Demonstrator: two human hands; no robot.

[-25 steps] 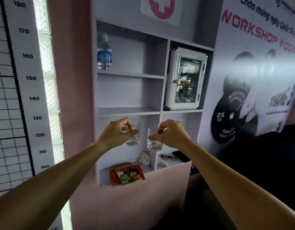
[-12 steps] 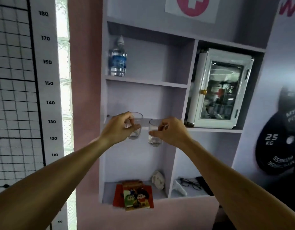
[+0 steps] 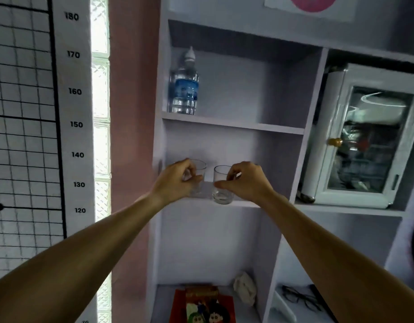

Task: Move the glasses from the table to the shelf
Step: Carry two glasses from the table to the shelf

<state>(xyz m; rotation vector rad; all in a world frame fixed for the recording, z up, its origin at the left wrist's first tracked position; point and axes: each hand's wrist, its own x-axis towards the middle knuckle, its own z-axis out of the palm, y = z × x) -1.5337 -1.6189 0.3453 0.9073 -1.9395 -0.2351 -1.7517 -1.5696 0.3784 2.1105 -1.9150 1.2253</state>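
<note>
Two clear drinking glasses are held side by side at the middle shelf point(image 3: 245, 203) of a pale lilac wall unit. My left hand point(image 3: 178, 181) grips the left glass point(image 3: 199, 173) by its rim and side. My right hand point(image 3: 244, 183) pinches the right glass point(image 3: 221, 185) the same way. Both glass bases sit at the front edge of the shelf board; I cannot tell whether they rest on it. The two glasses are a small gap apart.
A water bottle point(image 3: 184, 87) stands on the shelf above. A white glass-door cabinet point(image 3: 362, 141) fills the compartment to the right. The bottom shelf holds a red picture book point(image 3: 207, 306), a crumpled white object point(image 3: 245, 287) and dark spectacles point(image 3: 299, 298). A height chart point(image 3: 75, 124) hangs left.
Both hands have raised the glasses from below the middle shelf up to its front edge. The view has come closer to the shelf unit.
</note>
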